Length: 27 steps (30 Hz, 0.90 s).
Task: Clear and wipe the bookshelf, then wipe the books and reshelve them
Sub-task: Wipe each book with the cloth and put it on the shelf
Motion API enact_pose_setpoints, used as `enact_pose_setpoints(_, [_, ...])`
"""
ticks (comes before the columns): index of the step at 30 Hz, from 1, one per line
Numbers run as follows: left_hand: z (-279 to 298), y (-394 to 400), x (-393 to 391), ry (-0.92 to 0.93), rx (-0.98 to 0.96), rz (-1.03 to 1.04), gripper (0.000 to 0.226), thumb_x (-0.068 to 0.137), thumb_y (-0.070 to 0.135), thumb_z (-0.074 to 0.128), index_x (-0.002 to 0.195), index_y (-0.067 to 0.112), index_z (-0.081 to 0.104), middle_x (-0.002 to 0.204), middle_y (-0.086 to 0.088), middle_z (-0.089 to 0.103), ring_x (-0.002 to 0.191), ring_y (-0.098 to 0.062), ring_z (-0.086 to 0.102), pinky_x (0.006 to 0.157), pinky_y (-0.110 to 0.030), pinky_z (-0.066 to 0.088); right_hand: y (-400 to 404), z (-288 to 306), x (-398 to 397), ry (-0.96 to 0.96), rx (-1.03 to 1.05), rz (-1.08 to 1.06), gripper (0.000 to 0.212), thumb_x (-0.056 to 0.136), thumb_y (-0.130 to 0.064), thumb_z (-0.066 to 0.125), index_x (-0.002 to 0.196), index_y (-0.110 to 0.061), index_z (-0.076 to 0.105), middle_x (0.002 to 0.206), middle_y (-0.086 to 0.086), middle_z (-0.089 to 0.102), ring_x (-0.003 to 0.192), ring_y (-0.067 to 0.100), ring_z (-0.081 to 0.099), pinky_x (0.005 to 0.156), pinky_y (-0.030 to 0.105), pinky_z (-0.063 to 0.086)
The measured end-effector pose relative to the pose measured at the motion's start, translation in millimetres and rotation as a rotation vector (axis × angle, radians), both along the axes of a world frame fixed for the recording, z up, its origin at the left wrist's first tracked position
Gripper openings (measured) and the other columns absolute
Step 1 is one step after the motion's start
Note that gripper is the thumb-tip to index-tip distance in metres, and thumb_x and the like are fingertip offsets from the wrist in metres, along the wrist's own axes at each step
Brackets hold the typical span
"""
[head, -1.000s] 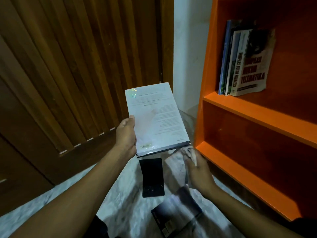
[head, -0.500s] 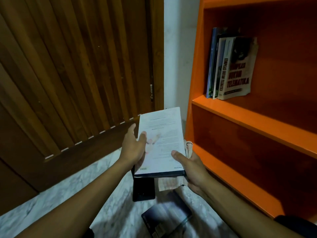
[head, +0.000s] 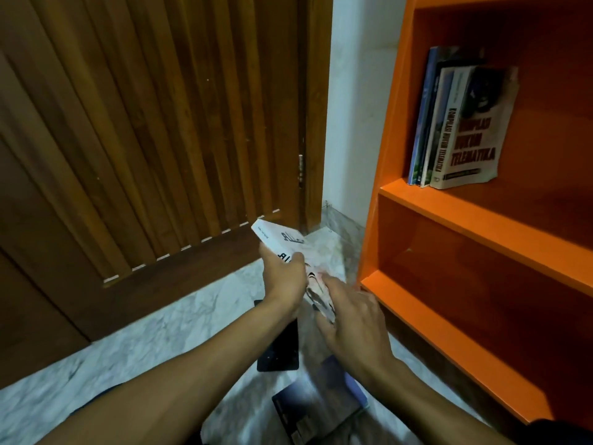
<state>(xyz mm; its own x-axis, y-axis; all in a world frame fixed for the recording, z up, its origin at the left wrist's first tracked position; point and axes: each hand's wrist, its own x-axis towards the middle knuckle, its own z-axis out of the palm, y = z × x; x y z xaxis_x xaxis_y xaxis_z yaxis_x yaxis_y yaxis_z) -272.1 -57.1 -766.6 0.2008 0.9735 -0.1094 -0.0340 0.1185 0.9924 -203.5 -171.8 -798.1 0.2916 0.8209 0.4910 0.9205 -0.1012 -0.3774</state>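
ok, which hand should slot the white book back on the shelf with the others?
Left, probably. The left hand already grips the white book, while the right hand lies over a cloth against the cover. The shelved books stand up to the right.

To my left stands a dark wooden door (head: 154, 130) of vertical slats, a hinge (head: 300, 168) on its right edge. Beside it runs a narrow strip of white wall (head: 356, 107). Below me spreads a pale marble floor (head: 128, 358), dimly lit.
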Motion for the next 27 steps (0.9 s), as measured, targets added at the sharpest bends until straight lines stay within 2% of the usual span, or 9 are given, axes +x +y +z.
enact_pose_setpoints(3, [3,7,-4,-0.091,-0.02,-0.003,0.053,0.101,0.009,0.053,0.146,0.03,0.032,0.141,-0.003,0.057,0.114,-0.022,0.065,0.09,-0.045,0.059,-1,-2,-4,0.064,-0.069,0.062,0.061,0.088,-0.055,0.037,0.144,-0.03,0.047,0.147,-0.013,0.048,0.137,0.008,0.04,0.102,0.025,0.025])
enact_pose_setpoints(6, [11,12,-10,-0.132,0.052,-0.073,0.064,0.102,0.01,0.051,0.152,0.041,0.025,0.141,0.005,0.054,0.12,-0.021,0.062,0.089,-0.042,0.059,1,-8,3,0.095,-0.037,0.14,0.054,0.093,-0.052,0.047,0.144,-0.037,0.043,0.148,-0.025,0.035,0.141,-0.004,0.021,0.111,0.028,0.019])
enact_pose_setpoints(9, [12,19,-16,-0.149,0.094,-0.065,0.064,0.103,0.006,0.047,0.152,0.043,0.027,0.144,0.003,0.054,0.121,-0.023,0.061,0.095,-0.048,0.055,0,-5,11,0.2,0.122,0.164,0.038,0.091,-0.028,0.056,0.128,-0.041,0.057,0.133,-0.018,0.055,0.125,-0.007,0.04,0.104,0.024,0.032])
enact_pose_setpoints(12, [10,25,-25,-0.17,0.072,-0.122,0.061,0.104,0.006,0.046,0.151,0.043,0.031,0.142,0.0,0.058,0.116,-0.024,0.066,0.091,-0.049,0.057,3,16,26,0.553,0.254,0.073,0.019,0.099,-0.025,0.047,0.109,-0.038,0.057,0.1,-0.003,0.068,0.085,0.008,0.06,0.071,0.029,0.044])
enact_pose_setpoints(17, [16,19,-39,-0.161,0.094,-0.317,0.055,0.105,0.006,0.044,0.142,0.047,0.037,0.144,0.001,0.057,0.124,-0.025,0.062,0.098,-0.053,0.053,14,30,83,1.14,0.468,-0.322,0.022,0.101,-0.025,0.05,0.118,-0.024,0.064,0.114,0.003,0.07,0.104,0.021,0.066,0.094,0.046,0.054])
enact_pose_setpoints(19, [16,13,-42,-0.126,0.09,-0.387,0.054,0.105,0.008,0.044,0.138,0.05,0.037,0.143,0.001,0.058,0.12,-0.025,0.064,0.096,-0.054,0.054,10,34,92,1.01,0.506,-0.371,0.023,0.098,-0.026,0.05,0.117,-0.029,0.063,0.109,-0.003,0.07,0.102,0.021,0.066,0.092,0.049,0.053])
enact_pose_setpoints(22, [13,2,-41,-0.107,0.085,-0.494,0.053,0.105,0.009,0.044,0.139,0.05,0.038,0.135,0.004,0.064,0.117,-0.026,0.066,0.096,-0.056,0.053,4,45,88,0.688,0.455,-0.216,0.025,0.099,-0.016,0.049,0.119,-0.027,0.059,0.107,-0.014,0.065,0.103,0.017,0.062,0.086,0.034,0.046])
enact_pose_setpoints(25, [12,-8,-36,-0.124,0.086,-0.563,0.052,0.105,0.007,0.043,0.139,0.046,0.039,0.123,0.002,0.071,0.114,-0.029,0.068,0.097,-0.054,0.053,5,39,79,0.419,0.263,-0.072,0.036,0.099,-0.012,0.047,0.133,-0.021,0.056,0.144,-0.022,0.044,0.143,0.003,0.025,0.119,0.036,0.021])
enact_pose_setpoints(27, [11,-8,-33,-0.134,0.089,-0.563,0.053,0.104,0.007,0.044,0.144,0.041,0.039,0.122,0.003,0.072,0.111,-0.029,0.069,0.091,-0.05,0.056,6,31,73,0.292,0.21,0.011,0.042,0.093,-0.008,0.048,0.133,-0.017,0.056,0.149,-0.016,0.037,0.14,-0.019,0.005,0.124,0.035,0.001])
